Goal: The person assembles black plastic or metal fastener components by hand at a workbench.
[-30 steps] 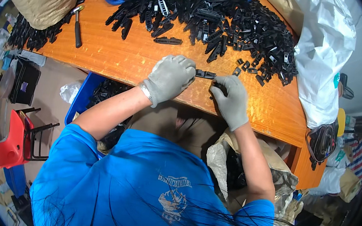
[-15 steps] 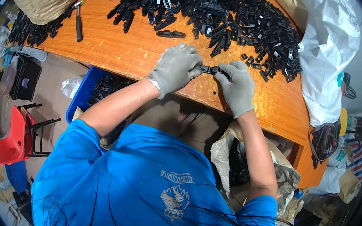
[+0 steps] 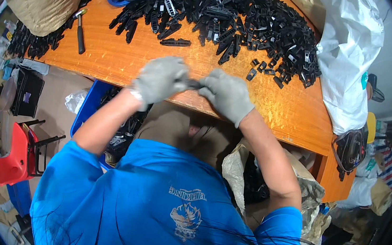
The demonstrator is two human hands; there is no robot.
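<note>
Fingers, left: curled in toward the thumb; the gloved left hand (image 3: 161, 79) pinches one end of a black part (image 3: 193, 84). Blur hides the exact contact.
Fingers, right: bent and close together; the gloved right hand (image 3: 227, 96) pinches the other end with thumb and fingertips.
Black part: between the two hands, just inside the near edge of the desk (image 3: 116, 61). Its detail is smeared; whether it touches the wood cannot be told.
Step in hand: judged to be two-handed work on this one part.
Next move: judged to call for a firm hold at both ends, with the hands kept in line.
Long parts: a heap (image 3: 217, 12) along the far edge; one single long piece (image 3: 175, 42) lies apart, nearer the hands.
Small pieces: a pile (image 3: 297, 47) toward the right edge, a few strays (image 3: 251, 74) on its near side.
Hammer: the hammer (image 3: 81, 31) lies toward the left end, well apart from both hands.
Right edge: a white sack (image 3: 345, 61) hangs there.
</note>
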